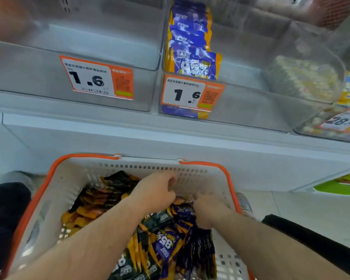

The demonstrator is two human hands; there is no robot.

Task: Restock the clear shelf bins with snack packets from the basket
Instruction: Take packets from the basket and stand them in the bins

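Note:
A white basket (73,178) with an orange rim sits below the shelf and holds several purple, black and orange snack packets (166,245). Both my hands reach into it. My left hand (156,190) is curled over the pile near the far wall; what it holds is hidden. My right hand (206,209) grips purple packets at the right side of the pile. Above, a clear shelf bin (240,106) holds a row of purple packets (192,57). The clear bin (49,77) to its left has no packets in view.
Orange price tags reading 1.6 (97,77) hang on both bins. A third bin (311,81) at the right holds pale yellow snacks. A white shelf ledge (170,136) runs between the bins and the basket. Dark trouser legs flank the basket.

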